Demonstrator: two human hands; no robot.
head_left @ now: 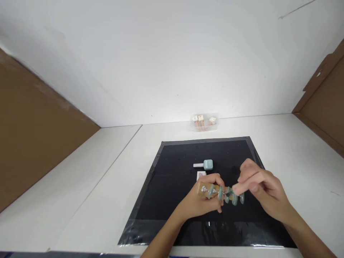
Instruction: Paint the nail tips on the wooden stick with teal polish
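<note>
My left hand (205,197) is closed around a tan, wood-like stick (202,189), held above the black mat. Several glossy green nail tips (220,192) stand along the stick, with silvery bits beside some of them. My right hand (264,186) pinches a nail polish brush by its pale pink handle (238,189). The dark bristle end of the brush points left and reaches the nail tips near the middle of the row; whether it touches one I cannot tell. Just behind my left hand lies a small white square thing with a purple print (201,174), partly hidden by my fingers.
A pale teal bottle with a white cap (208,165) lies on its side on the black mat (172,161). Against the back wall, a clear box (205,128) holds several pinkish, white-ended pieces. Brown cardboard panels (40,132) stand left and right.
</note>
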